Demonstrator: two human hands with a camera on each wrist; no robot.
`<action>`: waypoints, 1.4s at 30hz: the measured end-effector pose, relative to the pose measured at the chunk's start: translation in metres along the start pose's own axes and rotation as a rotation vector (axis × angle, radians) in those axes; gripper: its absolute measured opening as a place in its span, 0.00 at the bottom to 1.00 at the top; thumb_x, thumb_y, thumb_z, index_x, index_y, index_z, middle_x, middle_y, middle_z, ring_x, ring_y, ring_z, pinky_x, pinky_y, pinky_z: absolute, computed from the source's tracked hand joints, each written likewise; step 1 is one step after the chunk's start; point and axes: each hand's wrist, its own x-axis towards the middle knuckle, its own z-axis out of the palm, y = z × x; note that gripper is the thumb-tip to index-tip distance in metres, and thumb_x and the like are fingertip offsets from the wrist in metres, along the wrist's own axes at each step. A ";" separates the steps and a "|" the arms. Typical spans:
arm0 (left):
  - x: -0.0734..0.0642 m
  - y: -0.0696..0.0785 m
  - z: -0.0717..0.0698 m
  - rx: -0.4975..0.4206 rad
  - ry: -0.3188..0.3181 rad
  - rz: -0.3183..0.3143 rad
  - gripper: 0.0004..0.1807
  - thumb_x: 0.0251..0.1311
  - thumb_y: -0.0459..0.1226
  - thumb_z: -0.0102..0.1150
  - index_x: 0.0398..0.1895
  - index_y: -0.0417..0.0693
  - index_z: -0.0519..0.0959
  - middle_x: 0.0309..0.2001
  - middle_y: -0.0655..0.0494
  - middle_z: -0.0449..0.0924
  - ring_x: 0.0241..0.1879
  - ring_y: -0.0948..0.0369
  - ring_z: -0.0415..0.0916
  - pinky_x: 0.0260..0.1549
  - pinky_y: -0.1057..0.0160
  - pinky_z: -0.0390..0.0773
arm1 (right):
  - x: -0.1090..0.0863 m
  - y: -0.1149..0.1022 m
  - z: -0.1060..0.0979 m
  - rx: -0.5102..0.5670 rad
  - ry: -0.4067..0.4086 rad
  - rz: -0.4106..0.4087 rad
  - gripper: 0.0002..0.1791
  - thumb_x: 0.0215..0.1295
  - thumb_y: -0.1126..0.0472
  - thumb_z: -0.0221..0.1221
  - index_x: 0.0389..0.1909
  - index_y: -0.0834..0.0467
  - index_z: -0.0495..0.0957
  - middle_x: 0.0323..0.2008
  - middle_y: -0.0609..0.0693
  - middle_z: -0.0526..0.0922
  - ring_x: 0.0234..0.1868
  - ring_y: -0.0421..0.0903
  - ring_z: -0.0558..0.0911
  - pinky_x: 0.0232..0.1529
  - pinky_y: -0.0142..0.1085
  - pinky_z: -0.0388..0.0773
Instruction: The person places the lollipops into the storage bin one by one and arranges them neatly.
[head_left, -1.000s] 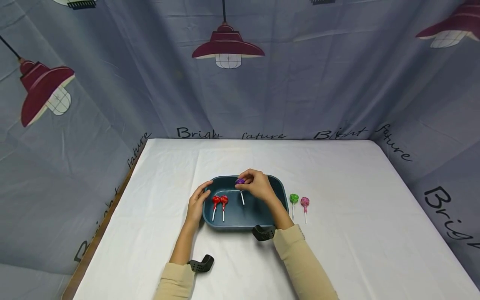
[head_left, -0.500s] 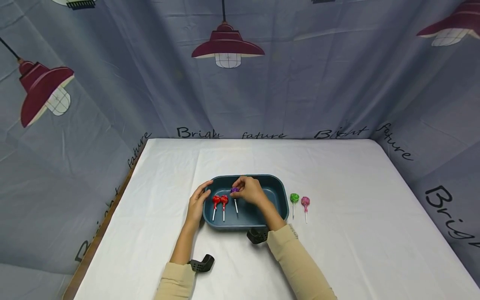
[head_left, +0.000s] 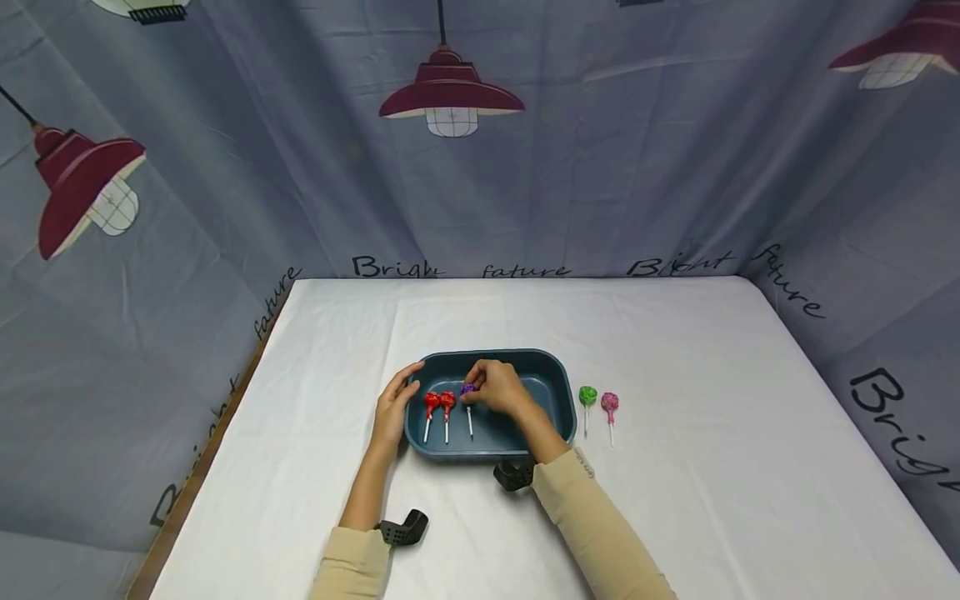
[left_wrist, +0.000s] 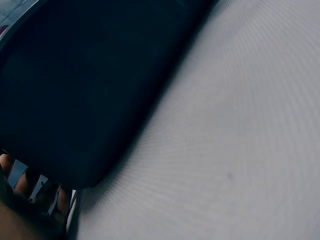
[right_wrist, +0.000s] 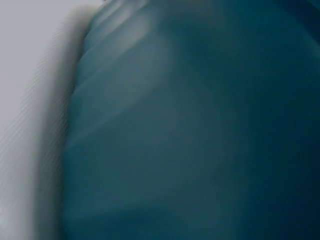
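In the head view, a dark teal tray (head_left: pixel 491 452) stands on the white table, its outer wall filling much of both wrist views. Inside at the left lie two red lollipops (head_left: pixel 432 401) side by side, sticks toward the person. My right hand (head_left: pixel 501 390) reaches into the tray and pinches a purple lollipop (head_left: pixel 471 423) by its wrapped head, just right of the red pair and with its stick pointing the same way. My left hand (head_left: pixel 391 410) rests against the tray's left end, fingers loosely extended along the rim; in the left wrist view its fingers (left_wrist: pixel 45 195) show beside the tray's corner.
To the right of the tray, a green lollipop (head_left: pixel 588 397) and a pink lollipop (head_left: pixel 610 403) lie on the white tablecloth (head_left: pixel 712 433). A grey curtain (head_left: pixel 600 167) printed with lamps hangs behind and at the sides of the table. Each wrist wears a black camera mount (head_left: pixel 405 527).
My right hand has carried the purple lollipop leftward and down toward the tray floor, close to the red ones. The left hand has stayed at the tray's end.
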 end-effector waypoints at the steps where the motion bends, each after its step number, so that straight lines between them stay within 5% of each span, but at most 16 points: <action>1: 0.000 0.000 0.000 -0.001 0.000 0.000 0.18 0.66 0.32 0.45 0.59 0.40 0.71 0.63 0.47 0.65 0.66 0.58 0.54 0.64 0.59 0.51 | 0.000 0.000 0.000 -0.006 -0.006 -0.007 0.12 0.43 0.62 0.72 0.25 0.58 0.78 0.21 0.45 0.76 0.23 0.39 0.73 0.24 0.31 0.70; 26: 0.002 -0.001 0.000 -0.011 -0.005 0.001 0.19 0.66 0.32 0.45 0.59 0.39 0.70 0.62 0.47 0.66 0.65 0.59 0.56 0.64 0.60 0.52 | 0.002 -0.004 0.005 -0.095 -0.079 -0.013 0.14 0.44 0.60 0.72 0.29 0.59 0.77 0.26 0.50 0.77 0.28 0.41 0.74 0.29 0.33 0.72; 35: 0.011 -0.028 -0.005 -0.035 0.013 -0.001 0.17 0.66 0.34 0.47 0.57 0.48 0.74 0.61 0.54 0.68 0.64 0.64 0.57 0.64 0.62 0.52 | 0.002 -0.004 0.006 -0.122 -0.102 -0.015 0.15 0.45 0.58 0.71 0.30 0.58 0.77 0.27 0.50 0.77 0.28 0.41 0.73 0.29 0.32 0.71; 42: 0.012 -0.033 -0.004 -0.026 0.019 0.036 0.17 0.65 0.37 0.48 0.57 0.51 0.74 0.61 0.57 0.69 0.64 0.64 0.57 0.64 0.60 0.52 | 0.002 -0.004 0.006 -0.128 -0.105 -0.037 0.16 0.44 0.58 0.72 0.32 0.58 0.77 0.27 0.50 0.76 0.27 0.41 0.72 0.29 0.33 0.70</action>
